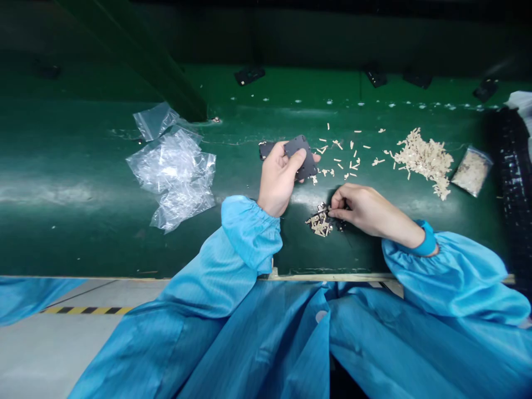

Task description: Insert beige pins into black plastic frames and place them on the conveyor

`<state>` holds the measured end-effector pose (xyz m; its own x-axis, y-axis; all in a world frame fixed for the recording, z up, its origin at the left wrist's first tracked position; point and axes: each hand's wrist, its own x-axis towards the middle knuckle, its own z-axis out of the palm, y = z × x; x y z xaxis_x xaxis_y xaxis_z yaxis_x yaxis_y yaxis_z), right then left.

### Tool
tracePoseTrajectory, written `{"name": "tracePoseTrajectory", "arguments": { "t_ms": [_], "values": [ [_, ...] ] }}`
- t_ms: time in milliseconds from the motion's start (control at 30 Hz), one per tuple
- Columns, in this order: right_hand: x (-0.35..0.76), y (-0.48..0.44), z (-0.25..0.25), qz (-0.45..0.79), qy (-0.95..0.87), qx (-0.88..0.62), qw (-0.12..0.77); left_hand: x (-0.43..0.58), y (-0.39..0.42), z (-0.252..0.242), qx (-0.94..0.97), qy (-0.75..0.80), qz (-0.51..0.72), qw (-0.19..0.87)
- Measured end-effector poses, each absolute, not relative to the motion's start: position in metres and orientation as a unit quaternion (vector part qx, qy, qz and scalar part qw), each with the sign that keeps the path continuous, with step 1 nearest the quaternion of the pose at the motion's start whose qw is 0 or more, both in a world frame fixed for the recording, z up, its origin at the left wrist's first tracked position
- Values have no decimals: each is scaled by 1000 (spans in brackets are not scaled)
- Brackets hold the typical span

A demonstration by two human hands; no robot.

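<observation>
My left hand (276, 177) is closed around a flat, dark rectangular plastic plate (302, 158), with the thumb across its face. Another black piece (265, 149) shows at the far side of that hand; whether it is held or lies on the table cannot be made out. My right hand (359, 208) is low over the table, thumb and forefinger pinched at the edge of a small heap of black and cream bits (320, 223). What sits in the pinch, if anything, is too small to name. Loose cream strips (338, 145) lie scattered beyond both hands.
Clear plastic bags (178, 172) are piled on the green table (83, 221) to the left. On the right are a large heap of cream strips (426, 160), a filled zip bag (472, 170) and a black ridged object (515, 194). Several black parts, one here (249, 75), line the back.
</observation>
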<state>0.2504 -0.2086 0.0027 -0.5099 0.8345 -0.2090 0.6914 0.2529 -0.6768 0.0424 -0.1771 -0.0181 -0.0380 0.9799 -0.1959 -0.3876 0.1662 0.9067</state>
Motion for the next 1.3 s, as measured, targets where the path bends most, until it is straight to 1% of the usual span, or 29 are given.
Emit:
{"name": "tracePoseTrajectory", "arguments": {
  "t_ms": [200, 333, 400, 533, 633, 700, 767, 833, 900, 967, 1067, 1167, 1300],
  "values": [
    [263, -189, 8, 530, -700, -468, 101, 44, -182, -17, 375, 451, 479, 653],
    [263, -186, 9, 599, -640, -472, 98, 40, -184, -18, 474, 450, 370, 660],
    [261, -188, 8, 620, -611, -477, 120, 39, -184, -20, 520, 462, 322, 643],
    [256, -193, 5, 625, -577, -486, 199, 39, -186, -17, 556, 489, 279, 611],
    [253, -196, 2, 589, -587, -488, 265, 41, -187, -10, 556, 508, 255, 607],
    [253, -197, 1, 560, -603, -489, 290, 42, -187, -7, 557, 519, 248, 599],
    [256, -197, 0, 519, -643, -495, 268, 43, -186, -6, 560, 531, 252, 584],
    [261, -196, 1, 463, -705, -494, 211, 42, -186, -6, 559, 540, 260, 573],
    [263, -196, 1, 411, -765, -469, 159, 42, -185, -7, 554, 546, 268, 569],
    [263, -197, 2, 379, -808, -429, 138, 42, -185, -8, 553, 546, 272, 567],
    [260, -199, 2, 354, -841, -394, 109, 42, -185, -9, 550, 544, 274, 572],
    [260, -198, 2, 346, -847, -397, 72, 43, -184, -9, 541, 544, 275, 580],
    [264, -195, 4, 358, -842, -396, 73, 43, -184, -8, 533, 544, 279, 585]
  ]
}}
